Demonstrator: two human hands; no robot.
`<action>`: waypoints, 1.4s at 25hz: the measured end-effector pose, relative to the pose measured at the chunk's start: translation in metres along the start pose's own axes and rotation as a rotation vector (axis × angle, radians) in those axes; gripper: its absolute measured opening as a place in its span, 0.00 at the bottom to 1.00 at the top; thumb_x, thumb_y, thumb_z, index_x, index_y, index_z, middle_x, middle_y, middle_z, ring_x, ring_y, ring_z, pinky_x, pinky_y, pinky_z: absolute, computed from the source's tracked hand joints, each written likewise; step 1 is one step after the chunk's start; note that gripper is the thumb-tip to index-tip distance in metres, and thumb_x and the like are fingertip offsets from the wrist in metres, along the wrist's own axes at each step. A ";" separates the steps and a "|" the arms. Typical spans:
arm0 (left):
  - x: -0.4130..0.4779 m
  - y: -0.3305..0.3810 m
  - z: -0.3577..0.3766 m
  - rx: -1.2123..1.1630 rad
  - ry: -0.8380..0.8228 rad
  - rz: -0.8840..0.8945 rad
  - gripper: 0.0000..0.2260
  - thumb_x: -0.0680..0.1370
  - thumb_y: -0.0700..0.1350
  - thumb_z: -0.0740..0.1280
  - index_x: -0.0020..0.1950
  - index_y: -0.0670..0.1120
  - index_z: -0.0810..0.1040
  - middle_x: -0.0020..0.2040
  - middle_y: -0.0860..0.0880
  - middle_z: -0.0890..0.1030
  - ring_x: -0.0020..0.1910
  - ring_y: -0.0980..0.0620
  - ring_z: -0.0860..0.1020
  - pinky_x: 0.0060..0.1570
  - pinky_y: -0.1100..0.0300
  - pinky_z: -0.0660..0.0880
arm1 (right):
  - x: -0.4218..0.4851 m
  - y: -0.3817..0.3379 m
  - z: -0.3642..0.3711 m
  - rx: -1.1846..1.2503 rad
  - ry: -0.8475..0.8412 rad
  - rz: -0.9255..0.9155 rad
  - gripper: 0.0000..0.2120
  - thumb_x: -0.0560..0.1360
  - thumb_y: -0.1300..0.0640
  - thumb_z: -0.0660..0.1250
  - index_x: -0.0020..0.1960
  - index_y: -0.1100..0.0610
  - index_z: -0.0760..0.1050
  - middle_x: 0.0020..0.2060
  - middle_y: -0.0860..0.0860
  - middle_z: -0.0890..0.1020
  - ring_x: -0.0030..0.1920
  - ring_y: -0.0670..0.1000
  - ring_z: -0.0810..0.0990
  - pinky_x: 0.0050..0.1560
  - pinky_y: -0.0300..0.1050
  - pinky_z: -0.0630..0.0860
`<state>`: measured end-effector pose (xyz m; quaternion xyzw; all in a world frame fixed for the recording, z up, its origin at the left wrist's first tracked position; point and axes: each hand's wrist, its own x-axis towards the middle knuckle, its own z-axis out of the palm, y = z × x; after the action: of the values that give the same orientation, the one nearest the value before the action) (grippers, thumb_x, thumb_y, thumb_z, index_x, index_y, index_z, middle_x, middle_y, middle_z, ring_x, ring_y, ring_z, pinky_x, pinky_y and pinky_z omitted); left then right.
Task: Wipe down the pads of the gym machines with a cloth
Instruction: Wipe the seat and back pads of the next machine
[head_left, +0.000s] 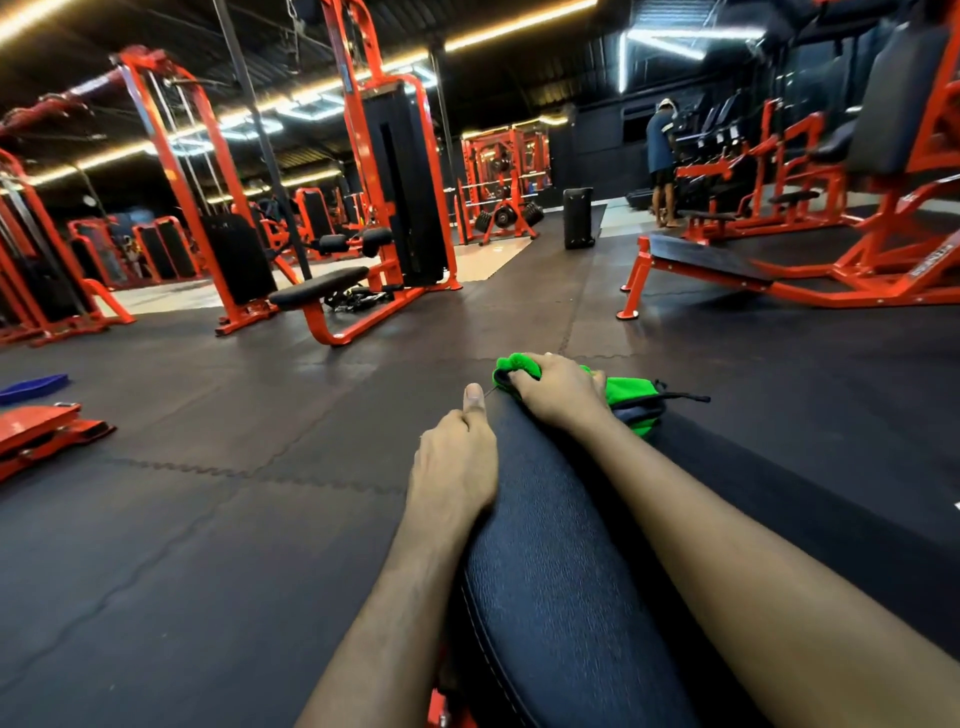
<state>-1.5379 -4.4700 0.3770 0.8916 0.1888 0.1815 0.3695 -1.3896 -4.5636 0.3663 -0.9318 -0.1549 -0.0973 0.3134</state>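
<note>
Cloth (631, 391), bright green and bunched, lies at the far end of a long black pad (545, 545) that runs away from the camera down the middle of the view. The right hand (558, 389) sits on top of it, fingers (535, 366) curled over the front of the bundle and gripping it against the pad; part of the cloth sticks out to the right of the hand, with a dark strip and a thin cord trailing from it. The left hand (452, 462) holds the pad's left edge, its fingers wrapped down over the side and the thumb (474, 397) lying straight along the top. Both bare forearms stretch along the pad, whose surface is textured with a stitched seam near the bottom.

Dark rubber floor mats (208, 493) with interlocking joints spread all around. A red cable machine (395, 182) with a black seat (317, 288) stands ahead on the left, a low red bench (706, 260) ahead on the right. A blue item (34, 387) and a red metal piece (41, 426) lie on the floor at the far left. Another person (661, 156) stands by machines in the background.
</note>
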 end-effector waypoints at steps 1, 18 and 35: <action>0.001 -0.001 0.000 -0.001 0.001 0.001 0.32 0.84 0.62 0.43 0.67 0.43 0.76 0.67 0.37 0.76 0.68 0.38 0.72 0.65 0.49 0.66 | -0.009 0.003 -0.001 0.015 -0.002 -0.075 0.19 0.78 0.40 0.58 0.67 0.37 0.75 0.68 0.46 0.76 0.73 0.51 0.70 0.73 0.59 0.57; 0.003 -0.007 0.003 -0.006 0.034 0.028 0.30 0.84 0.63 0.44 0.59 0.44 0.78 0.62 0.38 0.79 0.62 0.38 0.74 0.59 0.50 0.68 | 0.007 0.067 -0.003 0.113 0.007 0.033 0.23 0.79 0.40 0.62 0.74 0.38 0.69 0.74 0.49 0.73 0.74 0.54 0.69 0.75 0.52 0.62; 0.006 -0.010 0.007 -0.067 0.042 0.056 0.31 0.84 0.64 0.43 0.57 0.45 0.79 0.60 0.41 0.80 0.60 0.40 0.75 0.58 0.50 0.68 | -0.019 0.119 -0.017 0.048 0.167 0.265 0.19 0.80 0.44 0.59 0.68 0.46 0.75 0.65 0.60 0.79 0.65 0.64 0.76 0.61 0.54 0.72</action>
<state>-1.5317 -4.4651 0.3661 0.8797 0.1653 0.2165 0.3898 -1.3674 -4.6681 0.3080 -0.9251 -0.0064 -0.1285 0.3573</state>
